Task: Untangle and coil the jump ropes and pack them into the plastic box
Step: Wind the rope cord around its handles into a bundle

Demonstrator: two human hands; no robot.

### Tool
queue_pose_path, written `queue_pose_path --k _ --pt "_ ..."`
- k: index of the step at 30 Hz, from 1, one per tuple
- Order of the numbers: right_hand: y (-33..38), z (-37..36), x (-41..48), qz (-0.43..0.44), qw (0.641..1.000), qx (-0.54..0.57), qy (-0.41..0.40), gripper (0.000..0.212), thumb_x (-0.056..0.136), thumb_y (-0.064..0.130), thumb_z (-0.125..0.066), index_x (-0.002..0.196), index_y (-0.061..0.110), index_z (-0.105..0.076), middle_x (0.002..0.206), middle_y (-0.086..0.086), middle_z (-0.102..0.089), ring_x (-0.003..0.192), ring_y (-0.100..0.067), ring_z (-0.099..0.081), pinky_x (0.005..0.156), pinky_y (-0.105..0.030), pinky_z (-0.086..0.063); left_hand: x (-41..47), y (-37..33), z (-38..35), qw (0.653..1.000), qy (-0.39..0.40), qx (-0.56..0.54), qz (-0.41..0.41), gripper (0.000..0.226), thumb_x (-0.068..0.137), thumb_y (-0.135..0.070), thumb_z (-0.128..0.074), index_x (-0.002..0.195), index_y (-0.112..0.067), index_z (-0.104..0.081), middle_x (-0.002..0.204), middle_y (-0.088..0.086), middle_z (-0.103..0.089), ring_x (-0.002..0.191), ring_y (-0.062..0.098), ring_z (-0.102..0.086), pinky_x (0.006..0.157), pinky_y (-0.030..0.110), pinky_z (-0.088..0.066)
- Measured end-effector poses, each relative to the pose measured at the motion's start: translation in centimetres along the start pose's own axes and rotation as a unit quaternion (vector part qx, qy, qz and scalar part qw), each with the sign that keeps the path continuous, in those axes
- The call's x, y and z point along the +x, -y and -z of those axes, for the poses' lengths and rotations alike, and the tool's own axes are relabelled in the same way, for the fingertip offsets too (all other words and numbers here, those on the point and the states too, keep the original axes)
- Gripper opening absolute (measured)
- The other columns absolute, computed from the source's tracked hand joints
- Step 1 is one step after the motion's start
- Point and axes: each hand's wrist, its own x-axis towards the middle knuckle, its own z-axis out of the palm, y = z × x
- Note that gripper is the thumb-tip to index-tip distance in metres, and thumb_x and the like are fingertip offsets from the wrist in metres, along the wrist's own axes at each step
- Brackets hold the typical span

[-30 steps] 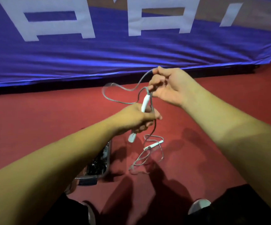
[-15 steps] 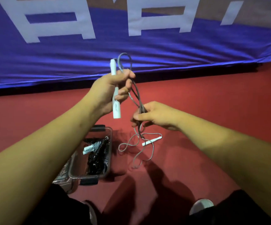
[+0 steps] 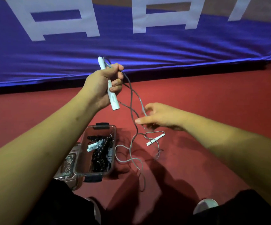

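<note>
Red sports flooring (image 3: pixel 212 98) meets a blue banner (image 3: pixel 147 51); I cannot read its large white characters, which are cropped.

Head view: my left hand (image 3: pixel 102 82) grips one white handle (image 3: pixel 113 99) and a gathered loop, raising the grey jump rope (image 3: pixel 131 108) so that its strands hang free for sorting. The right hand (image 3: pixel 162 117) is open, with a strand crossing its fingers. The second handle (image 3: pixel 156 139) lies on the floor beside the plastic box (image 3: pixel 114 153), which holds coiled ropes (image 3: pixel 100 153). The gripped handle's grey logo is illegible.

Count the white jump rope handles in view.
3. One handle is gripped in the left hand, one is low below the right hand, one lies in the plastic box. Others may be hidden under the black rope there.
</note>
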Motion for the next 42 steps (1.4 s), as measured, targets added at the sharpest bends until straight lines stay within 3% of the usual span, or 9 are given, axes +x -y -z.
queue_pose_path --k 4,9,15,18,22,27,31,37,42 --pt "-0.9 -0.4 1.7 -0.068 0.959 -0.138 -0.237 0.036 0.088 0.037 -0.064 0.077 0.004 -0.059 0.08 -0.019 -0.062 0.089 -0.036 -0.06 0.073 -0.035 -0.048 -0.7 0.1 -1.0 0.997 0.062 0.019 0.046 0.015 0.096 -0.01 -0.044 0.086 -0.005 -0.055 0.064 0.004 -0.052 0.041 0.004 -0.032 0.033 0.012 -0.025" --pt "-0.1 -1.2 1.8 0.05 0.993 -0.021 -0.105 0.041 0.079 0.026 -0.077 0.115 0.016 -0.059 0.086 0.003 -0.059 0.078 -0.012 -0.055 0.074 -0.027 -0.042 -2.3 1.6 -3.9 0.982 0.142 0.067 0.103 0.012 0.092 -0.011 -0.045 0.087 -0.005 -0.054 0.068 0.006 -0.057 0.037 0.003 -0.035 0.031 0.011 -0.026" --pt "-2.5 -1.7 1.2 0.019 0.996 0.064 0.055 0.022 0.098 0.01 -0.051 0.086 0.0 -0.067 0.086 -0.016 -0.07 0.083 -0.025 -0.066 0.092 -0.039 -0.049 -1.1 -0.6 -2.9 0.996 0.083 -0.031 0.017 0.015 0.096 -0.01 -0.043 0.089 -0.006 -0.055 0.065 0.003 -0.058 0.038 0.003 -0.035 0.033 0.011 -0.024" --pt "-2.4 -0.9 0.8 0.012 0.997 0.078 0.021 0.027 0.101 0.013 -0.047 0.08 0.004 -0.062 0.073 -0.015 -0.067 0.071 -0.026 -0.065 0.069 -0.031 -0.052 0.0 0.1 -0.5 0.999 -0.017 0.032 -0.016 0.014 0.1 -0.014 -0.049 0.087 -0.008 -0.052 0.068 0.002 -0.06 0.041 0.004 -0.035 0.036 0.013 -0.025" --pt "1.7 1.0 0.1 0.063 0.949 0.299 -0.071 0.029 0.103 0.021 -0.043 0.084 0.006 -0.059 0.068 -0.013 -0.062 0.062 -0.024 -0.065 0.066 -0.037 -0.057 -1.0 4.7 0.3 0.95 -0.006 0.306 0.059 0.022 0.082 -0.035 -0.071 0.081 -0.015 -0.064 0.07 0.004 -0.058 0.043 0.007 -0.035 0.04 0.015 -0.023" --pt "4.1 3.3 -0.3 0.102 0.91 0.351 -0.197 0.035 0.103 0.021 -0.043 0.076 0.003 -0.058 0.062 -0.008 -0.047 0.053 -0.016 -0.05 0.05 -0.028 -0.053 -2.1 7.7 -2.3 0.94 0.139 0.29 0.112 0.04 0.078 -0.046 -0.072 0.103 -0.014 -0.073 0.103 0.016 -0.071 0.052 0.014 -0.034 0.038 0.018 -0.025" --pt "4.5 5.4 -0.4 0.072 0.799 0.558 -0.214 0.035 0.103 0.02 -0.041 0.08 -0.003 -0.054 0.065 -0.009 -0.043 0.041 -0.015 -0.052 0.047 -0.026 -0.052 -2.1 7.9 -2.0 0.9 0.171 0.382 0.117 0.026 0.085 -0.029 -0.074 0.094 -0.004 -0.071 0.091 0.017 -0.071 0.053 0.014 -0.034 0.047 0.025 -0.022" --pt "2.1 4.4 -1.4 0.031 0.921 0.372 -0.111 0.043 0.094 0.046 -0.052 0.103 0.005 -0.06 0.086 -0.01 -0.064 0.082 -0.023 -0.063 0.093 -0.039 -0.051 -1.5 6.1 -2.8 0.972 0.047 0.226 0.031 0.011 0.094 -0.014 -0.061 0.084 -0.014 -0.064 0.08 0.007 -0.064 0.043 0.006 -0.035 0.035 0.015 -0.02" --pt "1.3 0.9 -1.9 0.06 0.961 0.269 -0.002 0.047 0.084 0.054 -0.055 0.099 0.01 -0.064 0.077 -0.013 -0.068 0.079 -0.023 -0.064 0.081 -0.037 -0.047 -0.9 4.4 -2.4 0.974 0.017 0.223 0.022 0.01 0.095 -0.007 -0.055 0.088 -0.011 -0.062 0.062 -0.004 -0.063 0.037 0.002 -0.033 0.033 0.014 -0.021"
